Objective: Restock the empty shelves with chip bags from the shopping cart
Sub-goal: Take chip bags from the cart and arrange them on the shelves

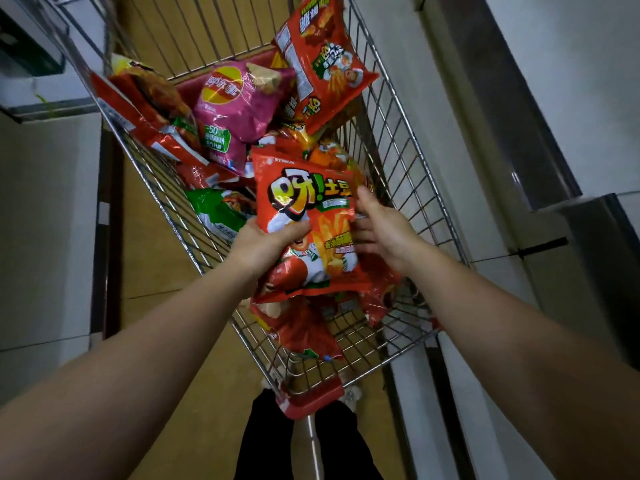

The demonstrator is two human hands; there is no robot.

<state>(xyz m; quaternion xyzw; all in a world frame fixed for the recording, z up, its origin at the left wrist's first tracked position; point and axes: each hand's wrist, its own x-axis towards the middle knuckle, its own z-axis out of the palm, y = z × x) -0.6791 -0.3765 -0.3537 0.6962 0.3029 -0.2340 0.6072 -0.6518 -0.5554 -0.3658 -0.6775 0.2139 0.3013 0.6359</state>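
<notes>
Below, a wire shopping cart (408, 133) fills most of the view, standing on a tan floor (156, 258) between pale shelf units (45, 209) at either side. Its basket holds a loose heap of chip bags. A magenta chip bag (239, 98) lies near the far end, with a red-orange bag (325, 60) leaning against the cart's right wall just beside it. Along the left wall rest a dark red bag (145, 102) and, nearer, a green bag (218, 209). Another red bag (301, 330) lies low at the near end, above the cart's red handle bar (311, 400).

Both bare forearms reach in from the bottom corners. Between the hands, a red chip bag with fries printed on it (308, 223) is held up over the pile, front facing the camera. The left hand (263, 244) grips its left edge, thumb curled across the front. The right hand (381, 230) holds the right edge, thumb on top and fingers wrapped behind the bag.

Black trouser legs (263, 438) show under the handle.
</notes>
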